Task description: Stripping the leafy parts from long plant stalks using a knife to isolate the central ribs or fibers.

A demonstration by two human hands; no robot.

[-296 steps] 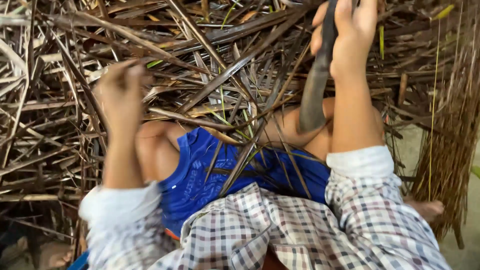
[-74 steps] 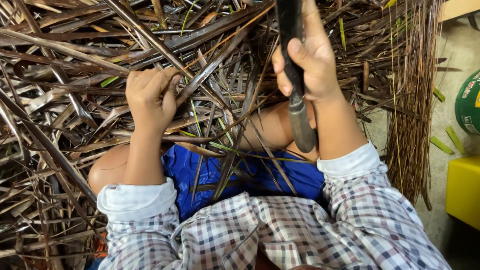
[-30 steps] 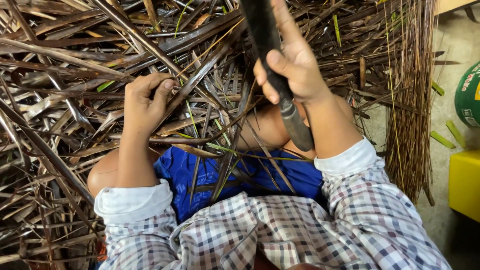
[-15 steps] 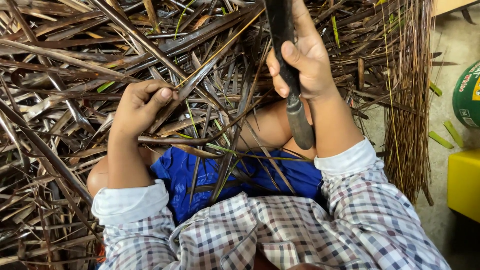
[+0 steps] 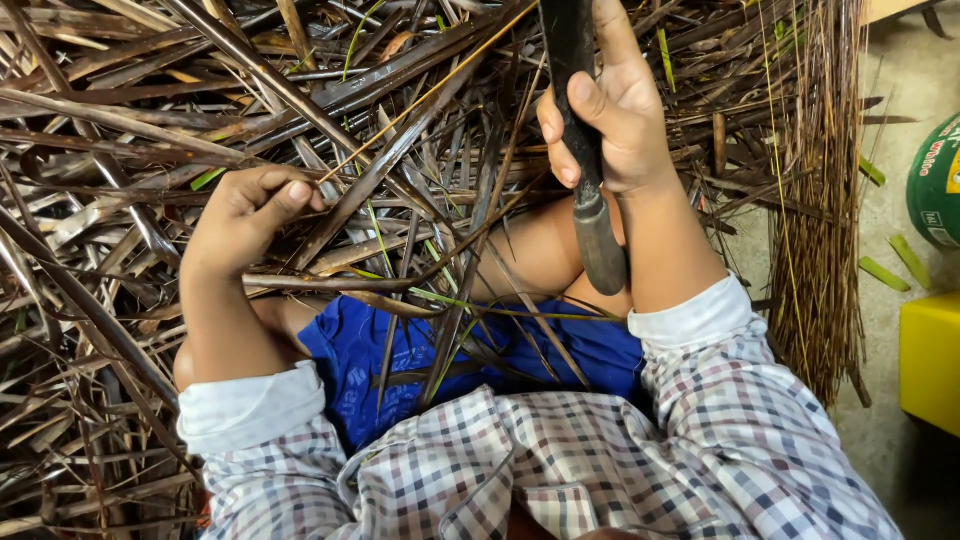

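Filling the whole left side and top of the view, a tangled heap of dry brown leaf strips lies crisscrossed, with a few green blades among them. The left hand sits in this heap, its fingers curled shut around one long brown strip that slants up to the right; other strips cross over and under it and hide where it ends. Below the hand, loose strips lie across the person's bare knees and blue shorts, and a checked shirt with white cuffs fills the bottom. To the right, the right hand is clamped on the handle of a dark knife, held upright with its butt just above the knee; its upper part runs out of view. Further right hangs a bundle of thin brown midribs. On the concrete floor at the far right are a green round object and a yellow box.
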